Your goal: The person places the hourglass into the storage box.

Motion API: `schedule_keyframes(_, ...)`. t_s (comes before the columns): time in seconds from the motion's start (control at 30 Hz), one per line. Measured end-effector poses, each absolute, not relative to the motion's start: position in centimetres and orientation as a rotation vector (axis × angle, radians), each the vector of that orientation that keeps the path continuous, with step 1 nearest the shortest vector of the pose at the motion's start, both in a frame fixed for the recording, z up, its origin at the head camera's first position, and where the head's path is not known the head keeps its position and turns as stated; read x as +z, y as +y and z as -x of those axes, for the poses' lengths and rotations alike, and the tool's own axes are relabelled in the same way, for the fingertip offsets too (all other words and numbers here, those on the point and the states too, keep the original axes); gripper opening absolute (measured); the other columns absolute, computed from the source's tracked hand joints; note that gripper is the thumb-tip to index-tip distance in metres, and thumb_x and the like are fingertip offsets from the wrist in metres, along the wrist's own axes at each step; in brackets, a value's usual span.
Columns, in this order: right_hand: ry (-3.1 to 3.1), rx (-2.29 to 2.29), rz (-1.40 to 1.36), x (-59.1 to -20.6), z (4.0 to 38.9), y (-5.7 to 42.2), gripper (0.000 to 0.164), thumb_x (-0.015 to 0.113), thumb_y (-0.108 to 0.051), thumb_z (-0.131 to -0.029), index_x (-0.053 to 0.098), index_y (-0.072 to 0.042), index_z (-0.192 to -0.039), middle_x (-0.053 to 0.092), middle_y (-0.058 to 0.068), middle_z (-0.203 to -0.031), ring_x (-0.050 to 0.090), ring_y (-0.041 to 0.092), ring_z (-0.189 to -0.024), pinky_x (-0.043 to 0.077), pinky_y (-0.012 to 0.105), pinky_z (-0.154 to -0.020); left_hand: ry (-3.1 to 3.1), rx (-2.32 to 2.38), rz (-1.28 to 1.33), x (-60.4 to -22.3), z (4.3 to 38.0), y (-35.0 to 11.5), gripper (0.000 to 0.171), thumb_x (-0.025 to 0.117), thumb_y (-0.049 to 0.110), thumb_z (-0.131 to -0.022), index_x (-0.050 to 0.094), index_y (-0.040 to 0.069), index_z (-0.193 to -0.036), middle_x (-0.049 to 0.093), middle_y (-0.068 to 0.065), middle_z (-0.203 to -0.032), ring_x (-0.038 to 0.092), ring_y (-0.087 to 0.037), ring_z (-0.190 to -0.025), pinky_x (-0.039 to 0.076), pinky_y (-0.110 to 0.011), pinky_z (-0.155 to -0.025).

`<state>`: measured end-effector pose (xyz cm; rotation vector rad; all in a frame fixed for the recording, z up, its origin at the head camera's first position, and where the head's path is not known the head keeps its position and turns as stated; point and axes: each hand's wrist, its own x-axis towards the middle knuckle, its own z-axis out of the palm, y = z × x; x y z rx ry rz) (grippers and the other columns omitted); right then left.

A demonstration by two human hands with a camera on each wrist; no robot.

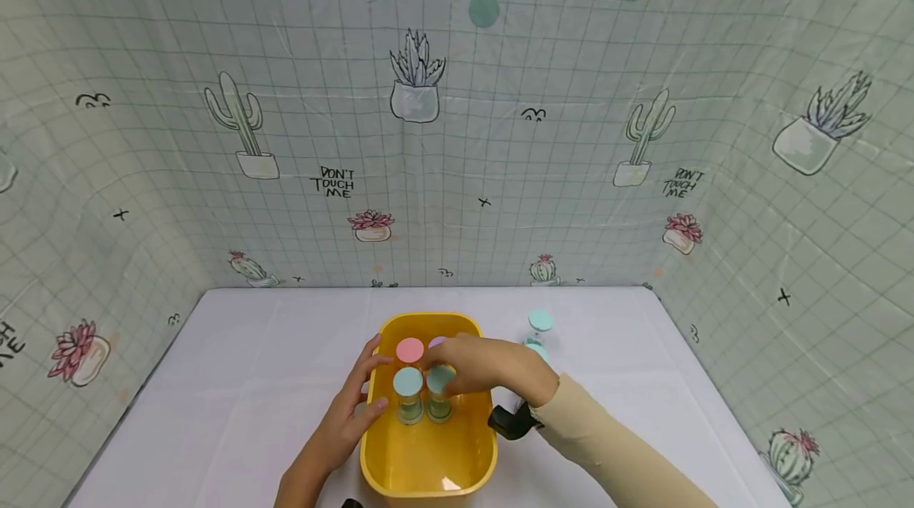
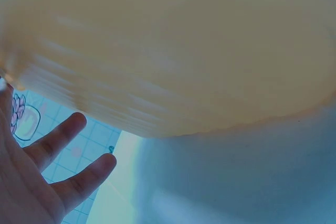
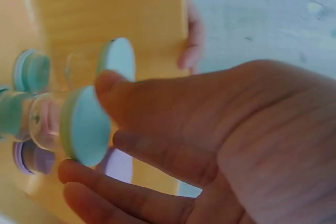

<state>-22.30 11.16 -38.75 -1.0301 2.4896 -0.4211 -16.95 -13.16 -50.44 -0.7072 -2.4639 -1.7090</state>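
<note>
Inside a yellow plastic bin [image 1: 428,480], small clear jars with coloured lids stand upright. My right hand [image 1: 474,365] reaches in from the right and pinches a teal-lidded jar [image 3: 90,124] by its lid, thumb on one side and fingers on the other. Beside it stands another teal-lidded jar [image 1: 408,395]. Behind them are a pink-lidded jar [image 1: 410,350] and a purple-lidded jar [image 1: 438,341], the latter partly hidden by my right hand. My left hand [image 1: 346,413] rests at the bin's left rim, thumb and fingertip over the edge; its other fingers spread straight outside the wall.
Two more teal-lidded jars [image 1: 540,322] stand on the white table [image 1: 271,365] right of the bin, the nearer one partly behind my right wrist. A cactus-print curtain [image 1: 457,175] surrounds the table at the back and sides.
</note>
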Motion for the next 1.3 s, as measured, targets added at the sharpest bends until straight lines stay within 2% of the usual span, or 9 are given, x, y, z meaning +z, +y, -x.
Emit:
schedule_keyframes(0.1,2.501,-0.579,0.999,-38.5,21.7,12.3,0.035,0.076,-0.016,-0.094,0.069,-0.011,-0.128,0.072,0.003,-0.125,0.069,0.021,-0.112,0.056,0.031,-0.095,-2.462,-1.718,0.700,-50.4,17.0,-13.1,0.044,0.051,0.012,-0.102,0.044,0.016,-0.145,0.016,-0.015,-0.172,0.031,-0.059,-0.145,0.048,-0.057,-0.092)
schedule_keyframes(0.17,2.522,-0.701,0.968,-38.4,21.2,13.1,0.035,0.073,-0.017,-0.096,0.067,-0.009,-0.130,0.071,0.006,-0.127,0.068,0.027,-0.114,0.057,0.036,-0.094,-2.472,-1.721,0.675,-50.4,16.9,-13.0,0.044,0.052,0.013,-0.102,0.045,0.017,-0.145,0.016,-0.015,-0.172,0.031,-0.059,-0.145,0.048,-0.058,-0.092)
schedule_keyframes(0.37,2.635,-1.024,0.969,-39.1,19.5,16.0,0.035,0.070,-0.021,-0.099,0.065,-0.008,-0.131,0.068,0.008,-0.132,0.064,0.031,-0.120,0.055,0.049,-0.097,-2.495,-1.720,0.605,-50.3,16.8,-12.7,0.042,0.053,0.017,-0.102,0.046,0.021,-0.144,0.017,-0.013,-0.173,0.032,-0.058,-0.146,0.049,-0.063,-0.093)
schedule_keyframes(0.5,2.715,-1.165,0.915,-39.9,18.3,18.1,0.044,0.074,-0.027,-0.096,0.063,-0.009,-0.135,0.064,0.007,-0.140,0.060,0.030,-0.130,0.054,0.052,-0.100,-2.486,-1.724,0.601,-50.3,16.8,-12.6,0.043,0.053,0.017,-0.102,0.046,0.020,-0.144,0.018,-0.013,-0.172,0.032,-0.057,-0.146,0.049,-0.059,-0.093)
schedule_keyframes(0.7,2.825,-1.285,0.619,-41.7,16.5,21.3,0.058,0.082,-0.035,-0.088,0.061,-0.021,-0.139,0.055,0.005,-0.152,0.051,0.032,-0.140,0.048,0.056,-0.107,-2.485,-1.724,0.609,-50.3,16.8,-12.6,0.043,0.052,0.016,-0.102,0.046,0.019,-0.144,0.017,-0.013,-0.172,0.032,-0.057,-0.145,0.049,-0.059,-0.093)
schedule_keyframes(0.83,2.902,-1.331,0.477,-43.1,15.5,23.1,0.067,0.085,-0.037,-0.085,0.057,-0.019,-0.144,0.052,0.008,-0.155,0.044,0.038,-0.146,0.044,0.060,-0.109,-2.481,-1.720,0.609,-50.4,16.7,-12.6,0.043,0.053,0.016,-0.102,0.046,0.020,-0.144,0.018,-0.013,-0.172,0.032,-0.057,-0.145,0.049,-0.060,-0.092)
schedule_keyframes(0.93,2.925,-1.357,0.386,-44.3,14.8,24.1,0.073,0.085,-0.039,-0.085,0.054,-0.017,-0.147,0.053,0.008,-0.154,0.045,0.038,-0.145,0.045,0.060,-0.108,-2.473,-1.725,0.618,-50.5,16.7,-12.7,0.043,0.052,0.015,-0.102,0.046,0.020,-0.143,0.017,-0.013,-0.172,0.031,-0.058,-0.146,0.049,-0.062,-0.092)
schedule_keyframes(1.13,2.924,-1.367,0.132,-46.5,13.7,24.9,0.080,0.085,-0.042,-0.083,0.048,-0.019,-0.150,0.054,0.008,-0.153,0.050,0.032,-0.141,0.051,0.050,-0.104,-2.458,-1.738,0.629,-50.6,16.8,-12.7,0.043,0.051,0.014,-0.102,0.045,0.019,-0.144,0.016,-0.014,-0.172,0.028,-0.059,-0.147,0.046,-0.071,-0.093)
schedule_keyframes(1.3,2.861,-1.463,-0.063,-48.4,13.2,24.1,0.086,0.087,-0.037,-0.082,0.042,-0.018,-0.153,0.058,0.012,-0.147,0.054,0.034,-0.136,0.053,0.049,-0.101,-2.459,-1.738,0.635,-50.5,16.8,-12.6,0.043,0.051,0.014,-0.102,0.045,0.018,-0.144,0.016,-0.015,-0.172,0.029,-0.059,-0.146,0.048,-0.064,-0.093)
